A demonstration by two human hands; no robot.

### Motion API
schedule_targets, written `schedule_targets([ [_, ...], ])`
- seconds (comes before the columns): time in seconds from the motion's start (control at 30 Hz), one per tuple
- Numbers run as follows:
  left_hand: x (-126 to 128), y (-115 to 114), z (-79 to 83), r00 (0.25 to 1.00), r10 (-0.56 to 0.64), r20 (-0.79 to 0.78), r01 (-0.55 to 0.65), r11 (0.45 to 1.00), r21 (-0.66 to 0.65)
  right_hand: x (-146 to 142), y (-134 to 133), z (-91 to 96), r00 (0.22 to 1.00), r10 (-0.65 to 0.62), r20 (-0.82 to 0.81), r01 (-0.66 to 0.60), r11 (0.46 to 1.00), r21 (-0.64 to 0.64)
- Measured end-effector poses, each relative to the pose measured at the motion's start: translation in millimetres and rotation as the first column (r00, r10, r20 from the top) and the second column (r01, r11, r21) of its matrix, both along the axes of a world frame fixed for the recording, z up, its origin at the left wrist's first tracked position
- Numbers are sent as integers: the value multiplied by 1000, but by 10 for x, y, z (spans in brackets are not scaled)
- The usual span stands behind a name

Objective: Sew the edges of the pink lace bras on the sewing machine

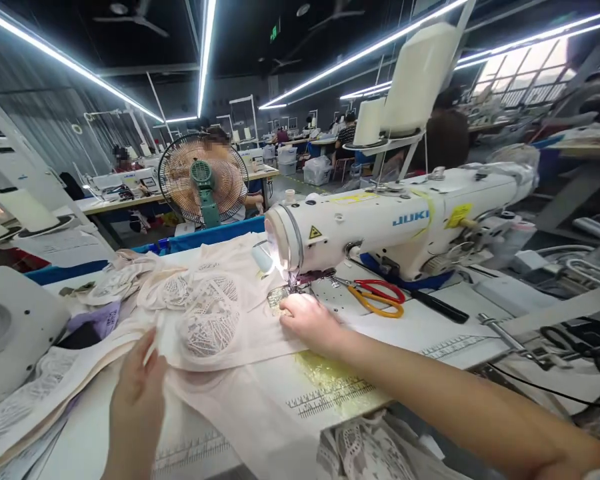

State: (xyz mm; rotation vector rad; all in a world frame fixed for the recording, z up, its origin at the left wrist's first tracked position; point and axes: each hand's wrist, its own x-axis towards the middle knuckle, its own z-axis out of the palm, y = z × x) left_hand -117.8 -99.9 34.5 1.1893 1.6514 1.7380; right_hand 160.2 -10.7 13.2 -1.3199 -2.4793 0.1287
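A pale pink bra [214,320] with lace cups lies across the table in front of the white JUKI sewing machine [330,230]. My right hand [310,323] is beside the lit presser foot [293,287], its fingers closed and pressing the bra's fabric down; the fingertips are partly hidden. At the left, my left hand [139,383] has its fingers curled at the edge of the pale fabric, thumb a little apart, and seems to pinch it. Red-handled and orange-handled scissors [380,297] lie right of the needle, next to a black-handled tool [440,307].
More lace pieces [125,280] and a purple cloth [97,320] are piled at the left beside another machine [15,333]. A fan [203,177] stands beyond the table. Thread cones [420,73] rise over the machine. Printed rulers [330,398] mark the tabletop; lace fabric [375,447] hangs below its front edge.
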Motion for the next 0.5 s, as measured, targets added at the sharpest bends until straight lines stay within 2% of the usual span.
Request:
schedule_targets([
  [0.03,112,6,22,971,-100,-219,111,993,36,2,-4,-25,1000,-6,17,6,1000,15],
  [0.07,266,25,52,883,-218,-415,250,968,23,10,-21,-48,999,-11,34,10,1000,25],
  [0.1,448,61,82,738,-361,-571,428,904,-18,23,-48,-69,999,-11,51,9,999,32],
  [0.13,643,116,105,560,-477,-678,581,809,-90,43,-83,-90,998,-7,65,5,999,39],
  [0.17,832,187,117,398,-540,-742,652,736,-185,71,-124,-110,997,1,75,-4,999,48],
  [0.2,1003,269,115,268,-578,-771,679,681,-274,108,-170,-130,997,15,78,-19,998,59],
  [0.23,1144,354,99,169,-612,-773,669,647,-365,156,-219,-151,996,35,77,-41,996,73],
  [0.33,1373,563,-11,-8,-632,-775,553,643,-530,359,-382,-223,990,124,73,-132,984,121],
  [0.43,1410,654,-130,-117,-538,-835,504,692,-516,595,-552,-305,974,214,79,-227,945,237],
  [0.5,1417,667,-173,-158,-476,-865,476,731,-489,721,-653,-348,967,243,79,-255,913,319],
])
